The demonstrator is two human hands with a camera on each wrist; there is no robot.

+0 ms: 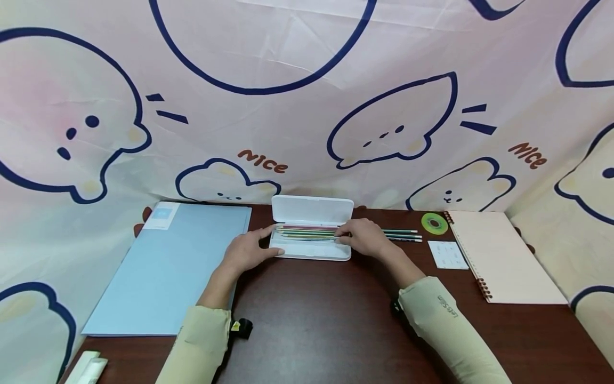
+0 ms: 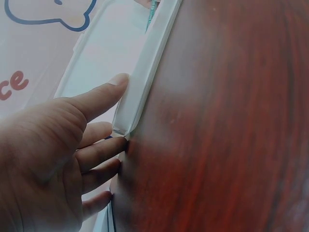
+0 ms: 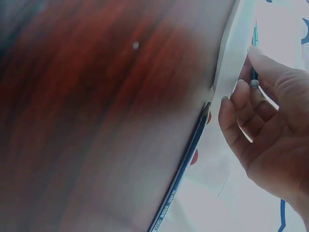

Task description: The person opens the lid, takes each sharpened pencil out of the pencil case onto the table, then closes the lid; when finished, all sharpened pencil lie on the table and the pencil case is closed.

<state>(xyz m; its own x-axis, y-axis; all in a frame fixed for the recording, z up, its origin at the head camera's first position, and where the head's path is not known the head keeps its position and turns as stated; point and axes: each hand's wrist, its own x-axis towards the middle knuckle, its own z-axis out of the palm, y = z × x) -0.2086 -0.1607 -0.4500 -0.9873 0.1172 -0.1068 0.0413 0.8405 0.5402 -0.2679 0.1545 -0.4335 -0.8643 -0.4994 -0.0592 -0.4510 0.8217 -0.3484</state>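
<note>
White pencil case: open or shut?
Open. In the head view, the case has its lid raised along the far side, and pencils lie visible inside.

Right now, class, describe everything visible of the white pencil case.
The pencil case is white, long and shallow, plastic by its look. It lies on the brown table, its lid open at the back. Several pencils lie inside. The left hand touches the case's left end; the right hand holds a pencil at its right.

From the head, we look forward and down over the table [image 1: 312,325]; close up, the wrist views face left hand [image 2: 48,145] and right hand [image 3: 280,130], sharing the white case [image 2: 145,72] at top.
</note>
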